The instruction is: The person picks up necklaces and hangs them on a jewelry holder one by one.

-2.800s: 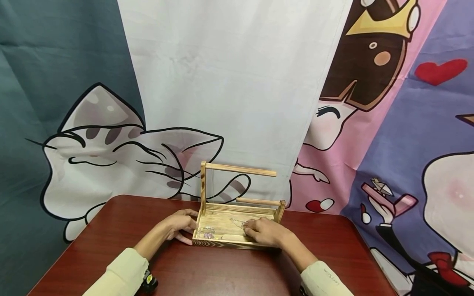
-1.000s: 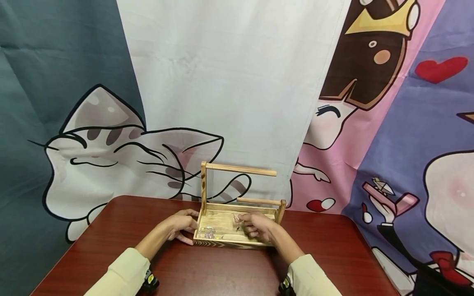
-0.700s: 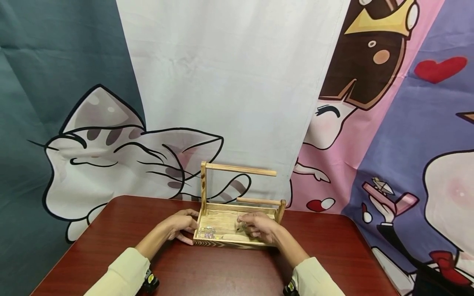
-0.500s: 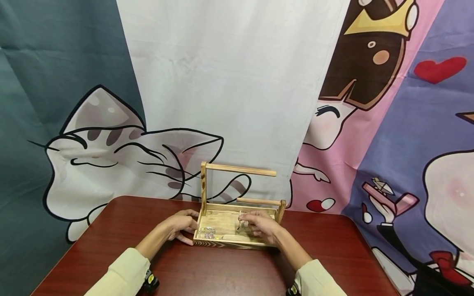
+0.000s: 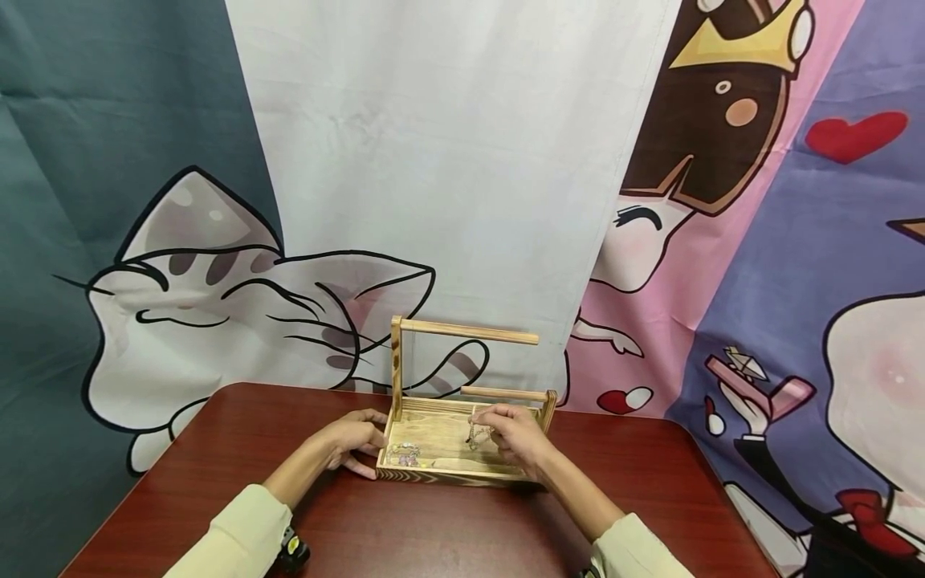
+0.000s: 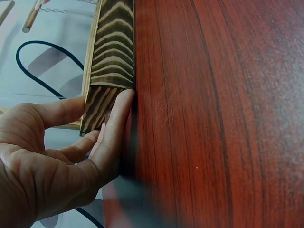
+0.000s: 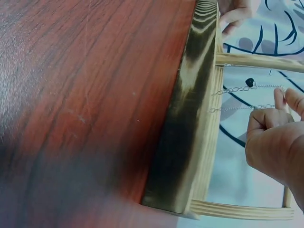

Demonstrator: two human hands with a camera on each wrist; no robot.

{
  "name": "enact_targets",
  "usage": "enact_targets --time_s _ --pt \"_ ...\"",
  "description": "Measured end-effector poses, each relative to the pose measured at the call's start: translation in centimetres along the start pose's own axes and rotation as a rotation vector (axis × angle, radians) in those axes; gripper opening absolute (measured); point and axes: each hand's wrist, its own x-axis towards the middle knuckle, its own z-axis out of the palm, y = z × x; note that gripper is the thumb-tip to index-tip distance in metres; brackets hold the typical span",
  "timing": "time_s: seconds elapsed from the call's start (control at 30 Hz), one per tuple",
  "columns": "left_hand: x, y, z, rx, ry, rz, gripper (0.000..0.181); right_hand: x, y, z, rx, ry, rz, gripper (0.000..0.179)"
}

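Observation:
A wooden jewelry stand (image 5: 451, 477) has a shallow tray base, a tall bar above and a shorter, lower bar at right. My left hand (image 5: 352, 436) grips the tray's left end; in the left wrist view its fingers (image 6: 111, 126) lie around the striped corner. Over the tray's right half, my right hand (image 5: 516, 433) pinches a thin silver chain bracelet (image 5: 473, 437), which hangs down in two strands. The right wrist view shows a small dark heart-like charm (image 7: 250, 83) on that chain. A beaded bracelet (image 5: 405, 455) lies in the tray's front left corner.
The stand rests on a reddish-brown table (image 5: 462, 534), towards its back edge. Behind hangs a cartoon-printed cloth (image 5: 462, 201). The tall upright post (image 5: 397, 365) rises at the stand's left, and the short bar (image 5: 503, 393) ends at a low post on the right.
My right hand, low among the jewelry in the tray at first, has lifted the chain bracelet and moved slightly up and right with it. My left hand stays at the tray's end.

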Motion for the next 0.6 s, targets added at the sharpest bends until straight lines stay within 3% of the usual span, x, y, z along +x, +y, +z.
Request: enact_targets --time_s 0.33,0.6 --pt "0.0 0.0 -0.1 0.001 0.008 -0.001 0.062 -0.4 -2.3 -0.3 -0.017 0.059 -0.017 0.013" --pt "0.1 -0.1 -0.1 0.003 0.004 0.0 0.061 -0.6 -4.2 -1.6 -0.014 0.089 -0.064 0.023"
